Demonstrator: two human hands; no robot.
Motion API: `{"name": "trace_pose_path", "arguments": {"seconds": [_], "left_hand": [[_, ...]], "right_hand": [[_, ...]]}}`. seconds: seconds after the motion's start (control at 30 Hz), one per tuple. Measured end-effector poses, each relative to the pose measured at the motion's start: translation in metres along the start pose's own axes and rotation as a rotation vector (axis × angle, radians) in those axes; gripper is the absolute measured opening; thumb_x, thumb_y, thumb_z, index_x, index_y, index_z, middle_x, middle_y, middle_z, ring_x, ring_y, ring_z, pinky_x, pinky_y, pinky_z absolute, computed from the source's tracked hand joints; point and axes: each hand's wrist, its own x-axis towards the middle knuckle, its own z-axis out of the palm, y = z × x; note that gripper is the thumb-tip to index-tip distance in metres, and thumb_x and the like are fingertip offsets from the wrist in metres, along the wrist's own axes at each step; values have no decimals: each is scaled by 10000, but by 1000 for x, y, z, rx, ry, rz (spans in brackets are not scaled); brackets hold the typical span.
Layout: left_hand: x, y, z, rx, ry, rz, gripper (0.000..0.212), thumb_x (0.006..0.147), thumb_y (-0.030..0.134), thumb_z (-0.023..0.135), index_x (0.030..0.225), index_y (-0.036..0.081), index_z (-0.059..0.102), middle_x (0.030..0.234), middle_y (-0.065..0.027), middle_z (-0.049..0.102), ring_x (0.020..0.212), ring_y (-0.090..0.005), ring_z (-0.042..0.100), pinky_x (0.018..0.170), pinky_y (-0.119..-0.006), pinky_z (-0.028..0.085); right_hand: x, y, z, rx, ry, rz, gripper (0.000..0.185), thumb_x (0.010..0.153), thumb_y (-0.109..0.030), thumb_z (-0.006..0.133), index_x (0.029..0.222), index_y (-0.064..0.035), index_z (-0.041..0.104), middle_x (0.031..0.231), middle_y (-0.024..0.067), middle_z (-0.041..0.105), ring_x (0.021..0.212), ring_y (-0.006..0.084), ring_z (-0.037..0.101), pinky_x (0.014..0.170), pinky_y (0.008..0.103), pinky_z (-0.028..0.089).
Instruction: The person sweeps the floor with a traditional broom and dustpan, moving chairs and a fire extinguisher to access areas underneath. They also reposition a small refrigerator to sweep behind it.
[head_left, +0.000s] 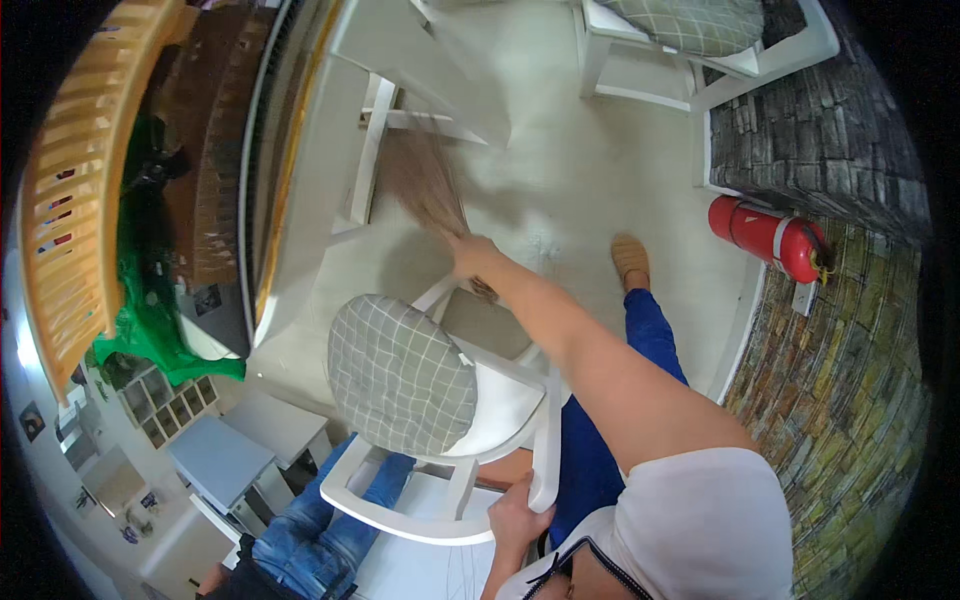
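Note:
My right hand (474, 255) is stretched out ahead, closed around a brown bristle broom (424, 180). Its bristles fan out, blurred, above the pale floor beside the legs of a white table (367, 161). A white wooden chair (547, 442) is right in front of me. My left hand (521, 510) grips the curved top rail of this chair. A grey checked cushion (405, 375) lies on the chair, off to one side of the white seat. Part of the broom's near end is hidden behind my forearm.
At the right wall a red fire extinguisher (772, 236) lies near a socket. Another white chair (637, 71) with a checked cushion stands farther ahead. A person in jeans (322, 540) is at lower left. A yellow plastic basket (82, 180) and green cloth (161, 330) are at upper left.

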Motion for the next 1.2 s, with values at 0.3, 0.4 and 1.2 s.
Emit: {"name": "trace_pose_path", "arguments": {"seconds": [0.3, 0.4, 1.2], "left_hand": [[-5, -8, 10, -50, 113, 62, 395, 549, 205, 736, 907, 61, 653, 825, -149, 627, 801, -341, 585, 736, -421, 439], [-8, 0, 4, -22, 133, 55, 421, 536, 193, 736, 924, 51, 653, 817, -146, 630, 798, -341, 589, 727, -415, 442], [0, -5, -44, 2, 58, -65, 488, 628, 236, 653, 1096, 98, 621, 834, -212, 654, 813, -373, 630, 764, -439, 494]], "right_hand": [[-133, 70, -1, 81, -108, -233, 940, 596, -174, 669, 1431, -199, 238, 1077, 190, 614, 972, 360, 593, 828, 417, 492], [-131, 79, -8, 174, 4, 32, 916, 610, -201, 654, 1429, -178, 243, 1030, 200, 630, 936, 368, 605, 814, 420, 495], [-345, 142, -30, 219, -631, 271, 922, 589, -234, 767, 1378, -103, 307, 1081, 195, 590, 920, 250, 578, 813, 349, 459]]}}
